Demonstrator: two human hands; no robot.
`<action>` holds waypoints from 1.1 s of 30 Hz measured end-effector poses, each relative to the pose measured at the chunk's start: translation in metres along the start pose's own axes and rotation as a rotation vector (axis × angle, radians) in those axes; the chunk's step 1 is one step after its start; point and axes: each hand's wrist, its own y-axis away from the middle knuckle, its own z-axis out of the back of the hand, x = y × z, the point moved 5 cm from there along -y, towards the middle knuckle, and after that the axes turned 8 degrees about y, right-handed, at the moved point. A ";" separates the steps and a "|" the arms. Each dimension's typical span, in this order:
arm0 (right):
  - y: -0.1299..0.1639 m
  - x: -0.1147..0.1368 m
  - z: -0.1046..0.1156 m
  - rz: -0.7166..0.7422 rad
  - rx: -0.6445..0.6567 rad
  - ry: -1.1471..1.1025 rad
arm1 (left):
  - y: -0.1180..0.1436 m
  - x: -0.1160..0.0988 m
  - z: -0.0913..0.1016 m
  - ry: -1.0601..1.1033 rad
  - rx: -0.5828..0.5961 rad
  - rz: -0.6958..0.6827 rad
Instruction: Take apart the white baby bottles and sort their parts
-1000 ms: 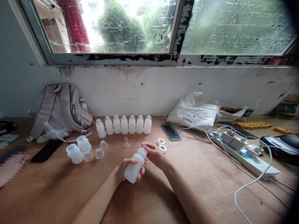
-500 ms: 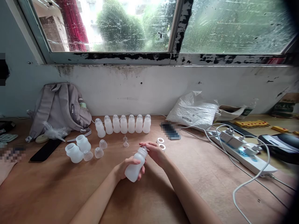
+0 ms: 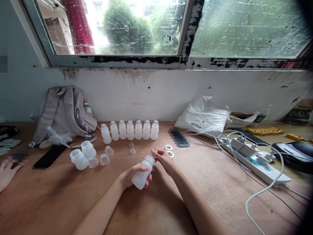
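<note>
Daylight enters from the window (image 3: 146, 29) at the far side; the left pane is blown out to near white, the right pane dimmer, green, streaked with dirt. The wall (image 3: 158, 94) below it is evenly lit, greyish. The table (image 3: 61, 202) is soft-lit, with no hard shadows; a faint dark patch lies near, under the forearms. The white bottles (image 3: 130, 130) glow slightly translucent, with low contrast against the wall. Wide-angle bend: the window frame bows and the left edge leans. Dark vignette at the right edge and corners. Focus is fair in the centre, softer toward the edges. Pixelated blocks at far left and on one flat item near the centre.
</note>
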 end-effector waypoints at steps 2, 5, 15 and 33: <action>0.001 0.000 -0.006 -0.006 0.089 -0.100 | 0.000 -0.001 -0.001 0.047 0.012 -0.013; 0.001 -0.003 -0.009 -0.035 0.172 -0.177 | 0.000 -0.002 -0.003 0.048 0.022 -0.011; 0.006 -0.002 -0.021 -0.067 0.269 -0.139 | -0.001 -0.007 -0.006 -0.122 -0.133 -0.065; 0.012 0.007 -0.027 0.015 0.126 0.026 | 0.002 -0.019 -0.003 -0.407 -0.389 -0.303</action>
